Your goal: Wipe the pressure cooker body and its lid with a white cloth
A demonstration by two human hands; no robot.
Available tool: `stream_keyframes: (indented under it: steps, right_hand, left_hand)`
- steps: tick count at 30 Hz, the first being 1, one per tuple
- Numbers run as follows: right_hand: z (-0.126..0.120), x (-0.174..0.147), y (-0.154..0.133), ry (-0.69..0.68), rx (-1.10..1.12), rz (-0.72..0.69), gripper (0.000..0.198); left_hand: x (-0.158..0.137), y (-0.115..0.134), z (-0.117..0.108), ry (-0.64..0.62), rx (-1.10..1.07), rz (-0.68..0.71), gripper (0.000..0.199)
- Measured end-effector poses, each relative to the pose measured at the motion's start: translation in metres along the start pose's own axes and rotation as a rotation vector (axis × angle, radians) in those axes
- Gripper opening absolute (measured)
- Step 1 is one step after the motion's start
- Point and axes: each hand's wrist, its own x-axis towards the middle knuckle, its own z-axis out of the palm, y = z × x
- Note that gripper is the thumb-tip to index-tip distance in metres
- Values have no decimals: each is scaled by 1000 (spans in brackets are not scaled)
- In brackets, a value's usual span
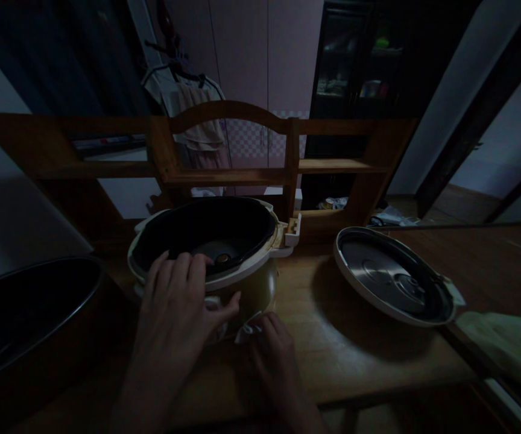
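An electric pressure cooker body (260, 289) stands lidless on the wooden tabletop, its dark inside facing up and a small round piece visible at the bottom. My left hand (176, 301) is hooked over its near rim, fingers inside and thumb outside along the front. Low at the front of the cooker, my right hand (276, 349) is closed on a crumpled white cloth (248, 330), which touches or nearly touches the outer wall. To the right, the cooker lid (385, 274) lies with its metal underside showing. A large dark pot (38, 319) sits at the left.
Behind the cooker rises a wooden shelf rack (228, 176). Pale green cloth (507, 343) lies at the right edge, beside a brown surface (491, 259). Clothes (197, 114) hang in the background before pink cabinet doors (242, 54). The room is dim.
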Motion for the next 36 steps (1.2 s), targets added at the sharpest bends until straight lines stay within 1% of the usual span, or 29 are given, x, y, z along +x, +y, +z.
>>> stream_keyframes:
  steps: [4,9,15,25,29,32,34,36]
  right_hand:
    - [0,0,1,20,1,-6,34]
    - [2,-2,4,12,9,2,35]
    - [0,-2,3,-9,12,11,34]
    - [0,-1,3,12,8,9,32]
    - [0,-1,2,23,11,9,32]
    - [0,0,1,53,27,16,31]
    - [0,0,1,85,51,44,26]
    - [-1,2,1,129,89,99,20]
  left_hand:
    - [0,-2,1,-6,-31,9,51]
    - [0,-3,2,19,-1,15,49]
    - [-1,-7,0,-5,-24,62,49]
    - [-1,-7,1,14,-32,42,45]
    - [-1,-4,2,58,-49,31,43]
    - [-2,0,7,149,-70,-17,35]
    - [-2,2,10,203,-107,-49,25]
    - [-2,4,12,223,-138,-68,23]
